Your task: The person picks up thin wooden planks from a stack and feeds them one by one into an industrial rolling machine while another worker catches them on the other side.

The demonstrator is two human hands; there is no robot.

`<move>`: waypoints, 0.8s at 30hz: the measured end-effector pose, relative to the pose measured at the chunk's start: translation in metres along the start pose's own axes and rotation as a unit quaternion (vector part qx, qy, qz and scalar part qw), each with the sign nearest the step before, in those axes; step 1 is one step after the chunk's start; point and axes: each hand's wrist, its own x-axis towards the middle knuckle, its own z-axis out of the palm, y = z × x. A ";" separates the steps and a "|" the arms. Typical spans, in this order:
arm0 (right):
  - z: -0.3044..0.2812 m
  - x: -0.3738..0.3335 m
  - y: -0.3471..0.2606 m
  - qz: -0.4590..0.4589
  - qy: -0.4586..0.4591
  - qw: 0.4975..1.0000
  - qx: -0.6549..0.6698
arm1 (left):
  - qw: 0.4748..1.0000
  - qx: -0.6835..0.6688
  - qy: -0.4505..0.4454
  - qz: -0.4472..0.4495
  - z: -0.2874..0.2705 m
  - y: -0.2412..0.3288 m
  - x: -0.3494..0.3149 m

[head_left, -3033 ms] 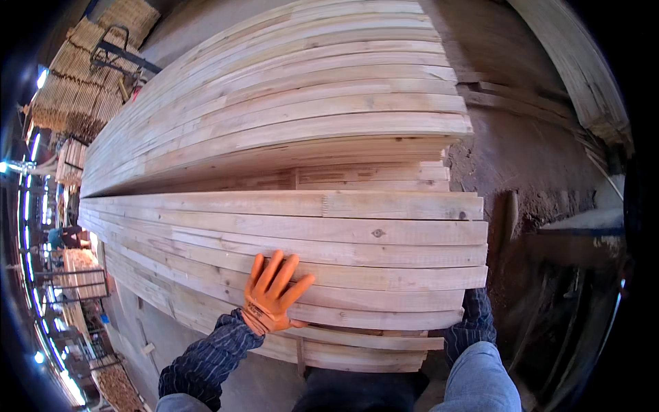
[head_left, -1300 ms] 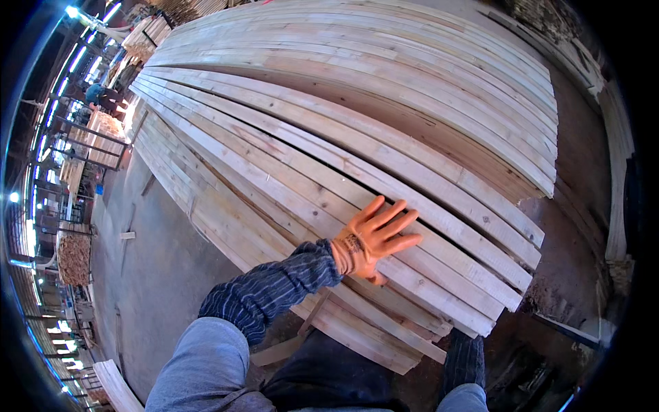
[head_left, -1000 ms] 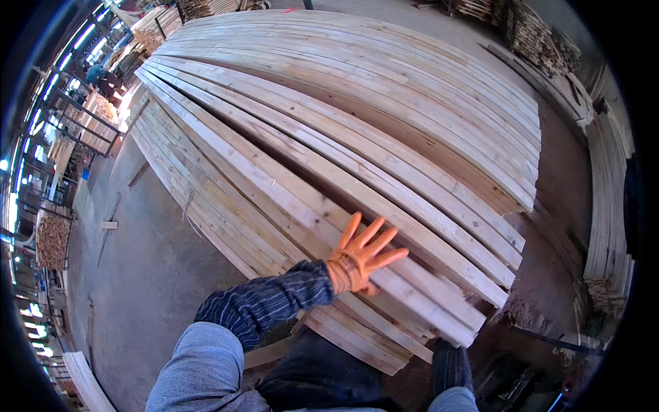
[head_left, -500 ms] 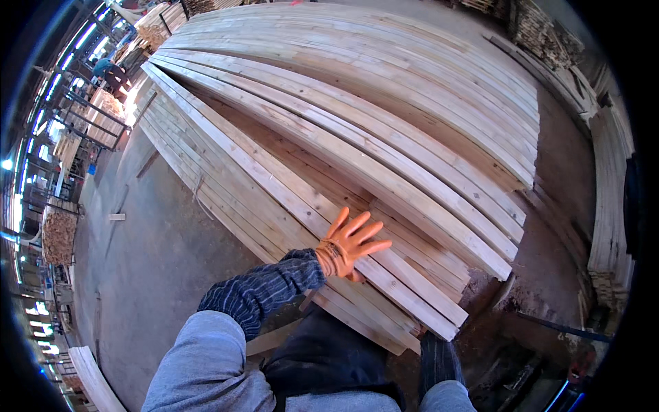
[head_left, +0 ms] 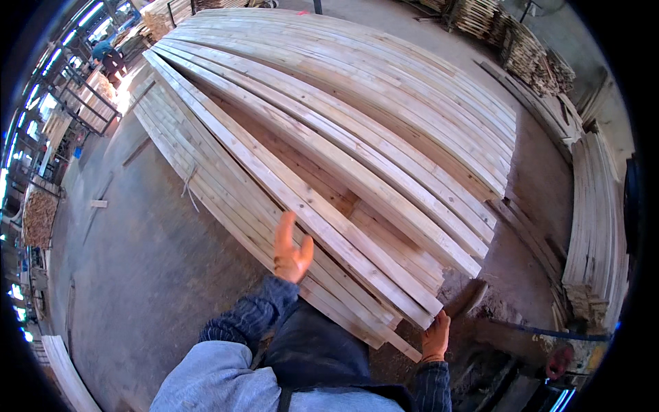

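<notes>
Both my hands wear orange work gloves. My left hand [head_left: 292,251] is open beside the left edge of a pair of long wooden boards [head_left: 343,255], its thumb and fingers apart; whether it touches the wood I cannot tell. At the near end of this pair, my right hand [head_left: 436,336] has its fingers closed around the end corner of a board; part of its grip is hidden. The pair lies at a slant over a lower layer of boards [head_left: 226,196]. To its right run further loose boards [head_left: 384,189], with a gap between.
A wide layer of boards [head_left: 412,103] lies at the far right of the stack. More lumber [head_left: 594,226] is piled along the right side. On the left is grey concrete floor [head_left: 137,254] with a few wood scraps. A person [head_left: 108,58] bends far off at upper left.
My left hand has come back from on top of the boards to their left edge. My right hand, hidden before, now shows at the board ends. The view has shifted slightly.
</notes>
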 end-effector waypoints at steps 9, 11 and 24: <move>0.049 0.001 0.030 -0.091 0.159 0.956 -0.230 | 0.882 -0.152 0.010 -0.446 -0.014 -0.125 0.175; 0.074 -0.004 0.014 -0.024 0.228 0.959 -0.164 | 0.841 -0.206 0.011 -0.500 -0.010 -0.131 0.184; 0.045 -0.024 0.025 -0.123 0.103 0.924 -0.347 | 0.732 -0.357 -0.047 -0.578 -0.059 -0.118 0.179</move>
